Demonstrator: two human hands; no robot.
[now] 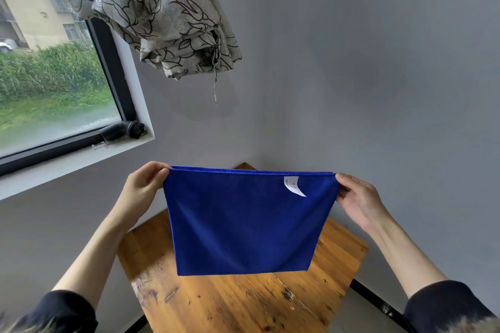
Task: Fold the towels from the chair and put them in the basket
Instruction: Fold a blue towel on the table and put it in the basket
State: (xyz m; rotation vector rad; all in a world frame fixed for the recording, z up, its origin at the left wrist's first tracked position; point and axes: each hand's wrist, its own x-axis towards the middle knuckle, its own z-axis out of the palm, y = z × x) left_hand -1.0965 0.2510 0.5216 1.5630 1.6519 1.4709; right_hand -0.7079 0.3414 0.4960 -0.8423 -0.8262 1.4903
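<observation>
Head cam: blue towel [243,224] taut btwn left hand [143,186] & right hand [357,197].

Sleeves: dark navy, pushed up below the elbows.
Forearms: bare.
Left hand [140,189]: no rings.
Right hand [357,197]: no rings.

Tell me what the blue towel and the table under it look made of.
Blue towel: looks like soft matte microfibre or similar synthetic cloth; fine even nap, overlocked top hem, small white care tag. It hangs limp between the left hand and the right hand.
Table: solid wood, orange-brown varnish worn dull; visible grain, plank seam, dark scuffs.
</observation>
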